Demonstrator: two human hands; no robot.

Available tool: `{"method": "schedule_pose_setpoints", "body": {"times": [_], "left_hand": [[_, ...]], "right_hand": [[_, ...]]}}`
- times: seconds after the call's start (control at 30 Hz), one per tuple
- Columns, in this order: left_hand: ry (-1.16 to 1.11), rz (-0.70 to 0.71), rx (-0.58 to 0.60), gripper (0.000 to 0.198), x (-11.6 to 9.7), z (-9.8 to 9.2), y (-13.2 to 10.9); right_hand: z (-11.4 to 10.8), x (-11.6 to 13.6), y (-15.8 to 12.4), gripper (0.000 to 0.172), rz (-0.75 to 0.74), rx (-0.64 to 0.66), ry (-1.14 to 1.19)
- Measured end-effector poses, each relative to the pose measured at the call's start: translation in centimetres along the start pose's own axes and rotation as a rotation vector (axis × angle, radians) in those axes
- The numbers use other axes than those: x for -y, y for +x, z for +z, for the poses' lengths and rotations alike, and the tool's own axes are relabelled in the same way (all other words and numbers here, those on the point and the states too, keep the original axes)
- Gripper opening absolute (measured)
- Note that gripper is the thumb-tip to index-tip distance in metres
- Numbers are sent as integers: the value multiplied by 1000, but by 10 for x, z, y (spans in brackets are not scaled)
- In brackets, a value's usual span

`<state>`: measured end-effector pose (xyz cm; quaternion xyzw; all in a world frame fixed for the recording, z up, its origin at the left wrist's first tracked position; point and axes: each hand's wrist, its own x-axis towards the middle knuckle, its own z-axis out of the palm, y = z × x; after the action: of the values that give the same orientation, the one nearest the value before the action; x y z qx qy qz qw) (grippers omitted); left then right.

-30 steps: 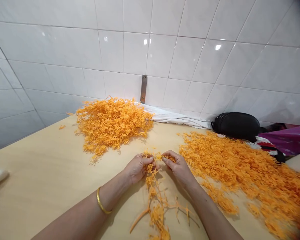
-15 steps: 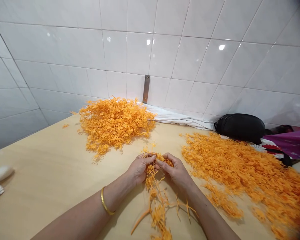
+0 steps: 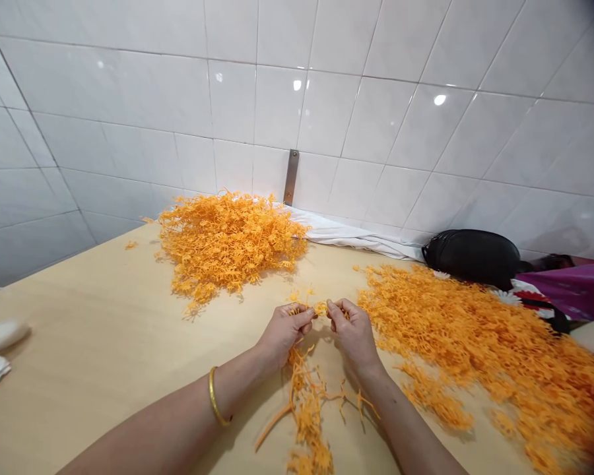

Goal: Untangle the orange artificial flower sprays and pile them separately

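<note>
The left hand (image 3: pixel 284 335) and right hand (image 3: pixel 355 335), fingers pinched closed, grip one orange tangle (image 3: pixel 307 422) trailing onto the desk (image 3: pixel 103 323), with two heaps, one left (image 3: pixel 232 247), one right (image 3: pixel 475 333), and one black case (image 3: pixel 475 256) beyond.

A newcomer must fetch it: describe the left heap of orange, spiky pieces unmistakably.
Go along the pale beige table to the white tiled wall. Mostly left of the wall's narrow metal strip sits the heap of orange, spiky pieces, mounded and compact, unlike the wide, flatter, spiky orange spread at right.
</note>
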<state>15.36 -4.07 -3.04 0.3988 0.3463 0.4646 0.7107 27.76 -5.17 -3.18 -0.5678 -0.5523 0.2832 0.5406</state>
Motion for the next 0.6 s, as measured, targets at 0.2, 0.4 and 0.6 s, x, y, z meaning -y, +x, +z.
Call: {"method": "schedule_pose_setpoints", "body": {"times": [0.2,0.4,0.6], "left_hand": [[36,54,1,25,2,-2,0],[78,37,68,21,1,-3,0],[117,21,83,22,2,0,-1]], "right_hand": [[-3,4,-1,34,8,157,34],[-4,3,0,36,-51,63,-77],[1,10,-2,37,-69,-130,-152]]}}
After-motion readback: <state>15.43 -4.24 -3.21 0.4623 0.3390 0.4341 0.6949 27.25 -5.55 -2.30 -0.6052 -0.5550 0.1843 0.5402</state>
